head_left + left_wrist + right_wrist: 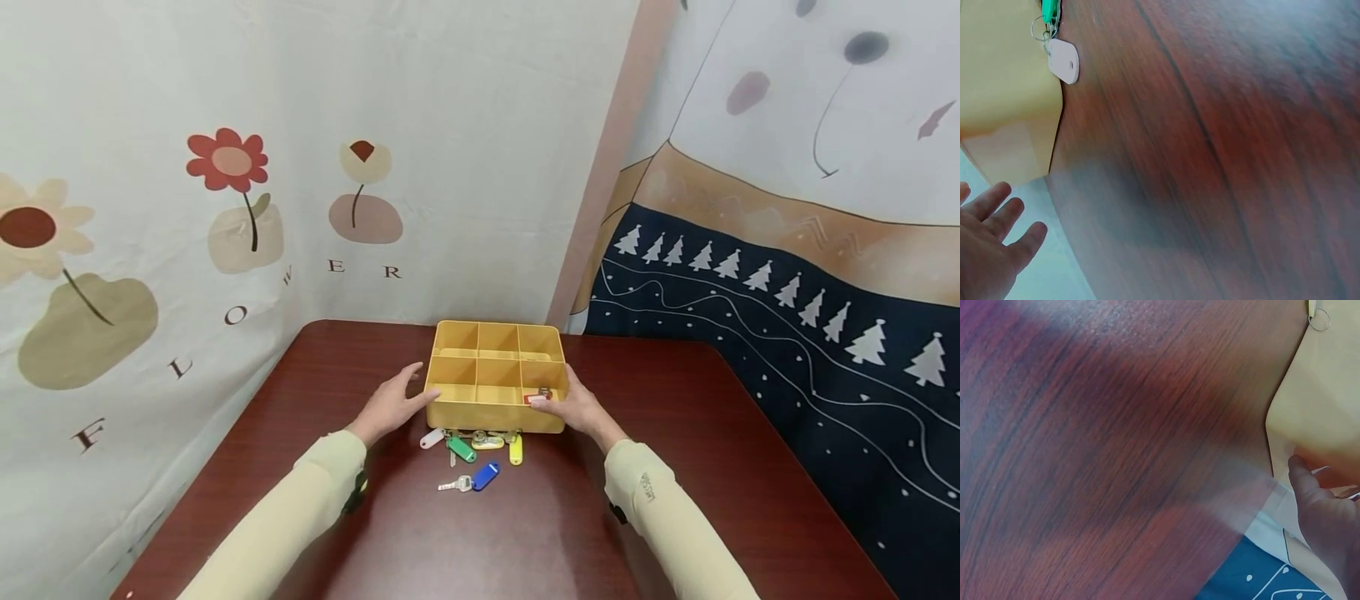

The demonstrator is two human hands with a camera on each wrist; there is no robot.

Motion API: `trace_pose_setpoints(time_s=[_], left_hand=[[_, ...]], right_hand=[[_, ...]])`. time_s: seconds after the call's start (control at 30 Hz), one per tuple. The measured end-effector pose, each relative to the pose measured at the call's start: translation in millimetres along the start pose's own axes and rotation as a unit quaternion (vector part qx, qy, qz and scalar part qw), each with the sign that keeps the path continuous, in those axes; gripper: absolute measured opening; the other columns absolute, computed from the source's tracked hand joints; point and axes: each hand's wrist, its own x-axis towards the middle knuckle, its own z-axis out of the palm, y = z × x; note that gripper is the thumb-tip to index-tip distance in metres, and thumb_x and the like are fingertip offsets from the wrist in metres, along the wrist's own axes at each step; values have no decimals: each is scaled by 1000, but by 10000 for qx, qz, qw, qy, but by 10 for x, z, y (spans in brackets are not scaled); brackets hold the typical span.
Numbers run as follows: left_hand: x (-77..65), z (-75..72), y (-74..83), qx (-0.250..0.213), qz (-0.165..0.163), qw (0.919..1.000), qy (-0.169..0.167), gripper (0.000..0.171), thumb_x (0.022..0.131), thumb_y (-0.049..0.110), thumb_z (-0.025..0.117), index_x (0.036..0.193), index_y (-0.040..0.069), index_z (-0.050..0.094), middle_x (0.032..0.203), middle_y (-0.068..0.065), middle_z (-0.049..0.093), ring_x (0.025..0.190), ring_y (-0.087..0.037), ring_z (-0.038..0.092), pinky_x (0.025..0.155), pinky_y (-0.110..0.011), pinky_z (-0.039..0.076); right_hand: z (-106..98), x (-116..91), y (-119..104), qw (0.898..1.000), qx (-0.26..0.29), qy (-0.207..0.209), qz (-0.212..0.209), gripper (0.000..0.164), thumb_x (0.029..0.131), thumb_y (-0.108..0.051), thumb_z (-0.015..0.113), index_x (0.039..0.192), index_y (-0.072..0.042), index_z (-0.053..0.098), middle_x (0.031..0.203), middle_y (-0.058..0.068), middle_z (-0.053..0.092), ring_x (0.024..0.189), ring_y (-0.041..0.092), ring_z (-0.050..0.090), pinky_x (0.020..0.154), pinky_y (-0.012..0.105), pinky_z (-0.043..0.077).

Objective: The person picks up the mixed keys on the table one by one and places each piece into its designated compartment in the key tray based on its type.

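A yellow six-compartment box (495,417) stands toward the back of the table. My left hand (390,406) is at its front left corner, fingers spread and thumb nearest the wall; in the left wrist view the fingers (1007,215) lie apart from the box. At the front right corner my right hand (577,406) grips the box wall, thumb over the front rim and fingers along the right side, partly hidden. The front right compartment holds a red key tag (528,399), partly covered by that thumb. Before the box lie keys with white (432,438), green (461,450) and yellow (516,450) tags.
Nearer on the dark red wooden table (495,550) lies a key with a blue tag (486,476). A flower-printed curtain (465,150) hangs behind and to the left, and a dark tree-printed cloth (750,333) to the right.
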Motion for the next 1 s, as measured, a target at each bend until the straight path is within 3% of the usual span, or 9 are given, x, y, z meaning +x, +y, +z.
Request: trace_pose_setpoints(time_s=[0.17,0.43,0.67,1.0], left_hand=[[-88,-80,-86,-213,105,9991,348,69,95,45,65,145,3,44,135,-23,56,127,-41,50,104,-56,39],[-255,-120,-101,-443,291,9971,553,46,92,29,72,126,-1,61,118,-19,66,113,-38,61,97,-51,46],[-347,15,-36,-679,454,9961,330,33,88,19,77,115,2,68,108,-10,70,101,-29,65,92,-49,50],[-380,268,-61,-616,850,9945,-32,24,87,15,77,107,1,73,101,-9,69,92,-24,64,84,-44,52]], right_hand=[[12,0,9,9999,123,-35,9,101,81,-36,82,157,-20,18,147,17,45,128,36,46,110,58,31],[5,14,-13,9999,107,-20,-5,100,82,-37,82,156,-18,19,148,18,44,130,36,45,111,57,31],[1,11,-8,10000,86,-31,13,104,80,-39,83,158,-18,17,148,17,44,130,36,45,111,57,31],[-7,-6,-12,9999,135,-47,-22,98,84,-32,81,157,-17,17,148,19,43,131,37,44,111,57,30]])
